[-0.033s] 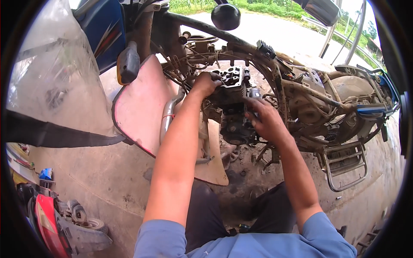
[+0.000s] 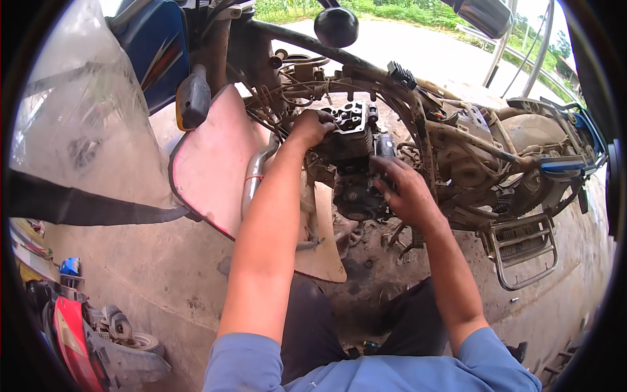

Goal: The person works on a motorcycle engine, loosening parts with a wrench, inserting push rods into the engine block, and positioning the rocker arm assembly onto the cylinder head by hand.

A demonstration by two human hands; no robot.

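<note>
A motorcycle engine (image 2: 356, 193) stands in a dusty frame in front of me, with its top uncovered. The bright metal cylinder head (image 2: 353, 121) sits on the dark finned cylinder (image 2: 346, 147). My left hand (image 2: 309, 129) is closed on the near left edge of the head, its fingertips at the rim. Lower on the right, my right hand (image 2: 406, 189) is at the engine's side, with curled fingers and the thumb bent toward them. Whatever lies between them is dark and hard to make out. A silver cylindrical part (image 2: 385, 145) is just above that hand.
A bent exhaust pipe (image 2: 256, 173) and a pinkish panel (image 2: 219, 153) are left of the engine. The metal footrest rack (image 2: 526, 258) juts out at the right. Red bodywork (image 2: 77, 336) lies on the concrete floor (image 2: 163, 281) at lower left. A mirror (image 2: 336, 27) hangs above.
My right hand has shifted slightly down along the engine's side. The left hand stays at the cylinder head.
</note>
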